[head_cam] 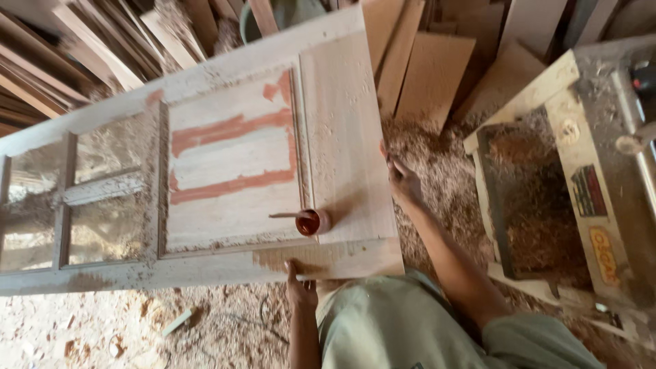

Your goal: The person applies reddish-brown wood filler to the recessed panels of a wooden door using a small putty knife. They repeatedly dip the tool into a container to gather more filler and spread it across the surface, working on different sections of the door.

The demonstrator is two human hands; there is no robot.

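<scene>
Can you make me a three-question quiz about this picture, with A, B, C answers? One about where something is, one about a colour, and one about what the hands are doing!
1. Where does the small pot stand?
A. on the wooden door
B. on the sawdust floor
C. on the machine

2. What colour are the painted stripes on the door panel?
A. blue
B. reddish-brown
C. green

3. What is the left hand doing?
A. holding a hammer
B. resting on the door's near edge
C. dipping into the pot

Answers:
1 A, the pot sits on the wooden door.
2 B, the stripes match the pot's stain.
3 B, its fingers press the edge; the right hand touches the end.
</scene>
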